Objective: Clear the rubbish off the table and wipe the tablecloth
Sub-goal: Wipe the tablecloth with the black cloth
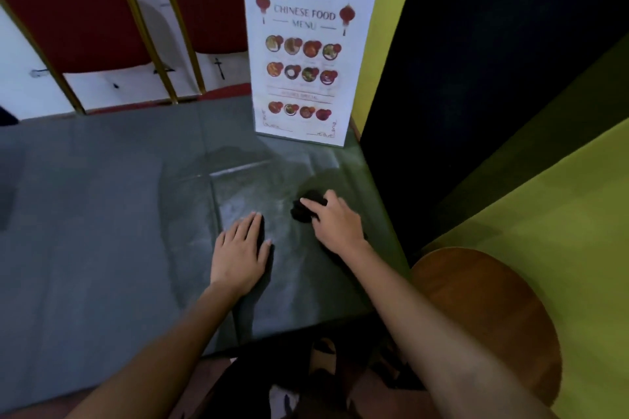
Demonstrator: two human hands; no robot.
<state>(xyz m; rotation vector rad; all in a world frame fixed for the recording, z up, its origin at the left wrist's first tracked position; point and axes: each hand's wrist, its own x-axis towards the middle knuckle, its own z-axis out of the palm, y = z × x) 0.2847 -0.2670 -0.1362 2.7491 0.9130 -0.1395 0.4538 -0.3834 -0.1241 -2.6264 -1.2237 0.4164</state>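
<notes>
Stretching wide to the left of both hands, the grey tablecloth (102,214) runs back to two red chairs (78,10). Its right edge passes close by the right hand (337,224), with a wooden stool (483,309) beyond the near corner. A menu stand (303,61) holds the far right corner. The left hand (240,252) rests flat on the tablecloth, fingers straight and together. The right hand's spread, nearly straight fingers (311,206) press a crumpled black cloth (301,214), which pokes out past the fingertips.

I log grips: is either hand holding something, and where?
The right hand presses the black cloth from above; the left hand lies flat on the tablecloth, holding nothing.
</notes>
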